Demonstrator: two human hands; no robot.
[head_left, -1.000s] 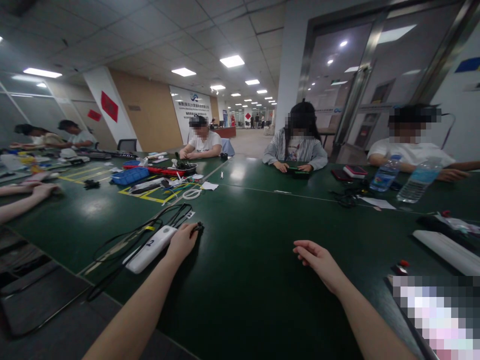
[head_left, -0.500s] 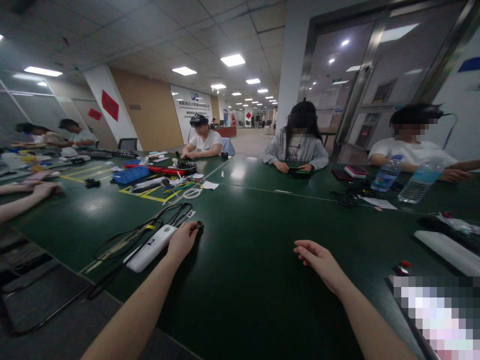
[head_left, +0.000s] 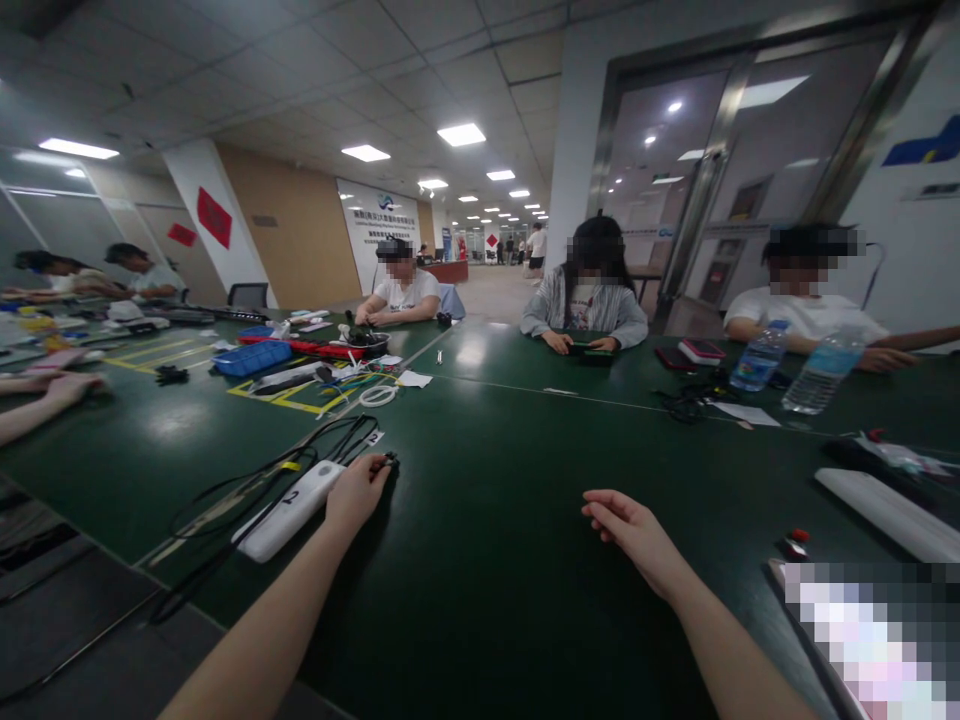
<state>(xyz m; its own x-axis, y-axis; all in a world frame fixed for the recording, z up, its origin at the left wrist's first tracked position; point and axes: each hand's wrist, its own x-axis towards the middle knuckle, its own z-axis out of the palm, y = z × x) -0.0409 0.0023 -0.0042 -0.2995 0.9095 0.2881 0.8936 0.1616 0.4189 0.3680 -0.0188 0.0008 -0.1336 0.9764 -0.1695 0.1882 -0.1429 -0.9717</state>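
Note:
My left hand [head_left: 358,495] rests low over the green table, its fingertips pinched on a small black object [head_left: 391,461] whose kind I cannot make out. Just beside that wrist lies a white power strip [head_left: 289,512] marked 2, with black cables [head_left: 247,485] running around it. My right hand [head_left: 636,535] hovers above the table to the right, palm turned inward. Its fingers are stretched and slightly bent, the thumb a little apart, and nothing shows in them.
At the lower right lie a tablet-like device [head_left: 814,640] with a blurred screen, a small red-topped item [head_left: 795,545] and a long white bar [head_left: 885,515]. Two water bottles [head_left: 759,357] stand farther back. A blue basket [head_left: 251,358] sits left. Several people sit around the table.
The view has shifted slightly, so the table things appear a little lower and farther left. Both hands keep nearly the same pose, the left still on the small black object.

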